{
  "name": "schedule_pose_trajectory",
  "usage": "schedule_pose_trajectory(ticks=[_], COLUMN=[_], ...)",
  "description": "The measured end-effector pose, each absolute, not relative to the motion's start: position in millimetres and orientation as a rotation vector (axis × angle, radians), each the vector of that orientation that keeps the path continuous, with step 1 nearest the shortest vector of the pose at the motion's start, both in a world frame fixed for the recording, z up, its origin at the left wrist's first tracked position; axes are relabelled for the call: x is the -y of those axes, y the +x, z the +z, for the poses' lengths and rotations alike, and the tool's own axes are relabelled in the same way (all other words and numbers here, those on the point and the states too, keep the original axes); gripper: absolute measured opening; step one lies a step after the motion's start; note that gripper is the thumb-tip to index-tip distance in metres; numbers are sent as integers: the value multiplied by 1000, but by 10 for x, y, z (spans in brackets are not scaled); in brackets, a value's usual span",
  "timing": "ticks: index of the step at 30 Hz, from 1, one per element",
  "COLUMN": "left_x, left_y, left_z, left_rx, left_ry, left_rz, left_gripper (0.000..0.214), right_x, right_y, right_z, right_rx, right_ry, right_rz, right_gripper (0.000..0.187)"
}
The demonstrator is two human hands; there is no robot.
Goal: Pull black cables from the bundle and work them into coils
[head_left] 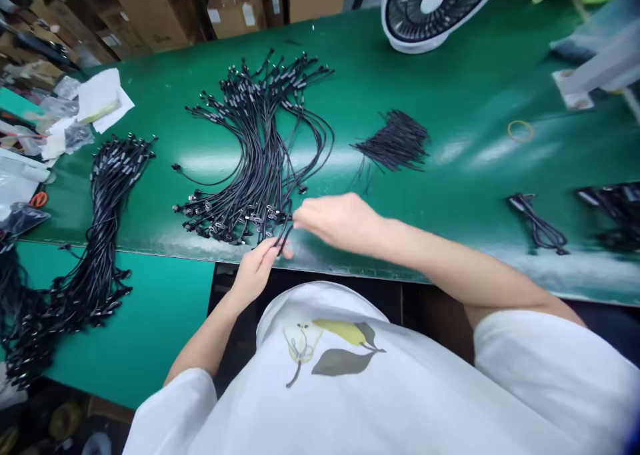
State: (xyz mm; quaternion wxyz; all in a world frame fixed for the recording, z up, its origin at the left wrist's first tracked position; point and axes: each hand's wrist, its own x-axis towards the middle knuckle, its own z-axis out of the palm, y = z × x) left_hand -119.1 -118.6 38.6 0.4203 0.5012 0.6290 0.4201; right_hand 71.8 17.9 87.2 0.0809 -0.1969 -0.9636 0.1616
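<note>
The green table spans the scene, with a large pile of black cables spread left of centre and a smaller heap of thin black strips to its right. At the near edge, the right hand comes in with fingers bunched narrow, seemingly pinching a held cable; the left hand, nearer and further left, grips it too, thumb and fingers closed around it. The step looks to be working this cable between both hands; the next move likely calls for a steady left pinch and fine right fingertip control. The cable lies between the two sets of fingers, just beside the pile's near right edge.
</note>
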Motion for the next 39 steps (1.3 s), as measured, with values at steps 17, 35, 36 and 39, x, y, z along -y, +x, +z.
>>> schedule_pose_trajectory(ticks=[17,35,36,39], left_x=[846,535,527,566], left_y=[-1406,-948,-865,-666], left_z=[748,557,499,379], left_rx=[-926,-1138,-1192,-1299], left_ry=[170,629,754,1016], left_rz=[1621,1522,1461,1216], left_gripper=[28,24,25,27], right_x=[-762,-231,-160,-156], right_y=[1870,1653,1552,1305], right_z=[186,395,471,667], right_rx=[2626,2872,2912,2848], right_ry=[-796,-525,-414,-369], right_rz=[493,229,333,643], right_gripper=[37,29,28,30])
